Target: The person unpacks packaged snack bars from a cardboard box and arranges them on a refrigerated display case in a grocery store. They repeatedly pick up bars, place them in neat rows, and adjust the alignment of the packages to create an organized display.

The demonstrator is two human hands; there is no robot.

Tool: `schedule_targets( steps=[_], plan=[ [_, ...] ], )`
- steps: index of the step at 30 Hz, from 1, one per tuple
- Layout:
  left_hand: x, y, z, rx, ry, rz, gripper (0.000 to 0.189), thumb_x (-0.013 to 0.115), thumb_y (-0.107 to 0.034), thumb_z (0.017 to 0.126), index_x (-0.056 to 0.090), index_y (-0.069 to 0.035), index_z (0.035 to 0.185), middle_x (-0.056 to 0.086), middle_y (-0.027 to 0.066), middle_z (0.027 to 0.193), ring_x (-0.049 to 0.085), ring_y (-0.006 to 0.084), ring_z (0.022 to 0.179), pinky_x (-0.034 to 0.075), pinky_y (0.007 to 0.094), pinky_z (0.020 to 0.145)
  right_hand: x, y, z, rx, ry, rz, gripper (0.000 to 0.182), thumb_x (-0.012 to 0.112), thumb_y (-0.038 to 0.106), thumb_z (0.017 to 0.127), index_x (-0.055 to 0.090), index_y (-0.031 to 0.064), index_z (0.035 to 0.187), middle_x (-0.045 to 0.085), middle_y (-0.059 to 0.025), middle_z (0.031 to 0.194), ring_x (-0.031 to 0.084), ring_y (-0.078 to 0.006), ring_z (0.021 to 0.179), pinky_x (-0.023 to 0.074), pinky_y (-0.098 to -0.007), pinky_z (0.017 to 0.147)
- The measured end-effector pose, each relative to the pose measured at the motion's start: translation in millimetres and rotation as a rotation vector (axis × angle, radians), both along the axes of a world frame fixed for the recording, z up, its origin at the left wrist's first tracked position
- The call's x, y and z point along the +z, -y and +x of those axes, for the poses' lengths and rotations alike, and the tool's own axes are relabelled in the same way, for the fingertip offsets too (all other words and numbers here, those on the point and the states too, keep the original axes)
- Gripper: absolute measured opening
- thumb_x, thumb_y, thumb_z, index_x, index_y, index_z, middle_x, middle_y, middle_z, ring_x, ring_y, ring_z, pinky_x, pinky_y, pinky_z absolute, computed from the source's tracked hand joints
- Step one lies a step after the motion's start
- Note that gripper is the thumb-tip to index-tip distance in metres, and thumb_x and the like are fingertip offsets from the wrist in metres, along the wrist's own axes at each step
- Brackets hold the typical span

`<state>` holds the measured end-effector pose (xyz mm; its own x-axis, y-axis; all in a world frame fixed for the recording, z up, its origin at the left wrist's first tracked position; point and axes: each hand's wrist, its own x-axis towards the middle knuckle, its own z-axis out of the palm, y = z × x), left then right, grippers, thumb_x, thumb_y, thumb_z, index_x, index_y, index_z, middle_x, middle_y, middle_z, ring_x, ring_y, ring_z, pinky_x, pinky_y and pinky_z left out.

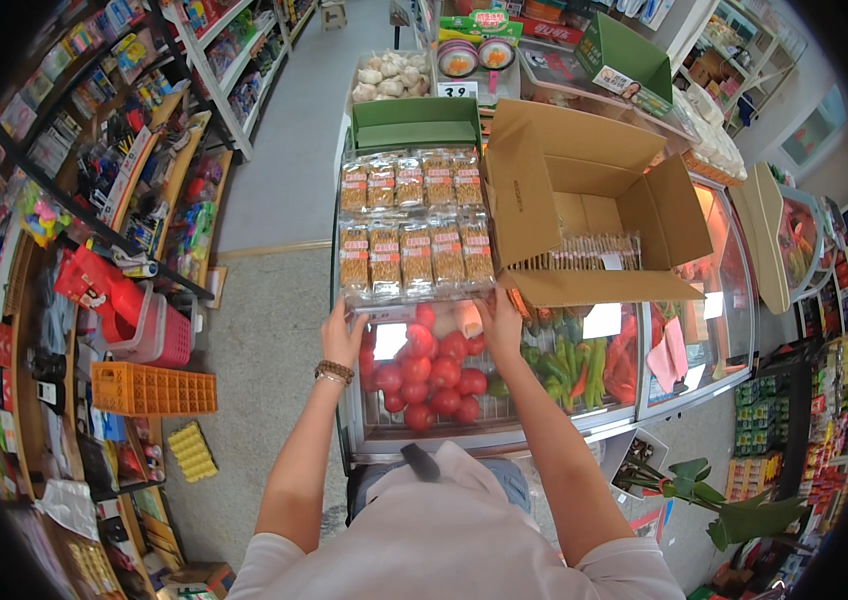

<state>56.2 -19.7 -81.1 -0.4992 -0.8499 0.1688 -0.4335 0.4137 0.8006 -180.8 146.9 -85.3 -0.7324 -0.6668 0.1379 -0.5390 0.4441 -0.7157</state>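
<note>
Two rows of clear-wrapped snack packs [417, 253] with orange-pink labels fill a display box, whose raised green flap [415, 124] stands at the far side. My left hand [342, 337] grips the box's near left corner, a beaded bracelet [334, 370] on its wrist. At the near right corner, my right hand [500, 324] holds the same box; some of its fingers are hidden. Just right of it stands an open cardboard carton [595, 287] with more wrapped packs [589, 253] standing on edge inside.
Beneath is a glass-topped display case [439, 444] with tomatoes [431, 375] and green peppers [566, 364]. Beyond the box sit a garlic bin [391, 75] and a green carton [630, 64]. Shelves line the left; an orange crate [153, 388] and a potted plant [716, 502] flank the case.
</note>
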Motion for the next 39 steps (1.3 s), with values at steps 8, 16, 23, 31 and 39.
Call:
schedule_targets(
  steps=[8, 16, 23, 31, 39],
  plan=[
    [-18.2, -105.5, 15.3, 0.186, -0.358, 0.294, 0.072, 0.064, -0.019, 0.086, 0.024, 0.01, 0.139, 0.039, 0.0273, 0.134, 0.043, 0.0349, 0.123, 0.034, 0.04, 0.104, -5.5, -34.5, 122.1, -0.271, 0.681, -0.429, 0.064, 0.048, 0.041, 0.095, 0.028, 0.0034, 0.142, 0.039, -0.0157, 0.139, 0.044, -0.0311, 0.123, 0.0374, -0.0384, 0.101],
    [100.1, -186.4, 29.2, -0.654, -0.221, -0.492, 0.05, 0.036, -0.023, 0.099, 0.029, 0.0, 0.143, 0.031, 0.0225, 0.146, 0.035, 0.0318, 0.132, 0.025, 0.0397, 0.11, 109.5, -88.9, 194.9, 0.152, 1.713, -0.37, 0.074, 0.023, 0.065, 0.093, 0.024, 0.0133, 0.146, 0.029, -0.0068, 0.15, 0.035, -0.0217, 0.134, 0.0306, -0.0396, 0.108],
    [94.8, -196.1, 29.2, -0.24, -0.912, 1.415, 0.065, 0.026, -0.049, 0.099, 0.021, -0.005, 0.147, 0.033, 0.0118, 0.146, 0.036, 0.0254, 0.131, 0.02, 0.0373, 0.113, 149.4, -115.3, 222.9, 0.478, 0.268, -0.654, 0.073, 0.023, 0.055, 0.095, 0.02, 0.003, 0.147, 0.019, -0.0157, 0.153, 0.018, -0.0301, 0.141, 0.0148, -0.0435, 0.114],
    [124.7, -201.0, 52.0, -0.743, -0.625, 1.073, 0.064, 0.036, -0.046, 0.099, 0.021, -0.004, 0.146, 0.035, 0.0143, 0.145, 0.035, 0.0222, 0.134, 0.026, 0.0364, 0.112, 79.0, -160.5, 219.8, -0.013, -0.116, -0.287, 0.057, 0.054, 0.014, 0.088, 0.035, 0.0001, 0.14, 0.034, -0.0223, 0.144, 0.036, -0.0396, 0.13, 0.0253, -0.0436, 0.109],
    [41.4, -53.7, -33.6, -0.64, 0.187, 0.077, 0.037, 0.058, -0.025, 0.09, 0.058, 0.002, 0.115, 0.067, 0.0155, 0.102, 0.065, 0.0236, 0.092, 0.05, 0.0336, 0.081, 49.6, -231.9, 244.9, -0.104, -0.021, -0.167, 0.057, 0.055, 0.004, 0.088, 0.034, -0.0001, 0.14, 0.037, -0.0211, 0.143, 0.039, -0.0361, 0.13, 0.0336, -0.0408, 0.105]
  ],
)
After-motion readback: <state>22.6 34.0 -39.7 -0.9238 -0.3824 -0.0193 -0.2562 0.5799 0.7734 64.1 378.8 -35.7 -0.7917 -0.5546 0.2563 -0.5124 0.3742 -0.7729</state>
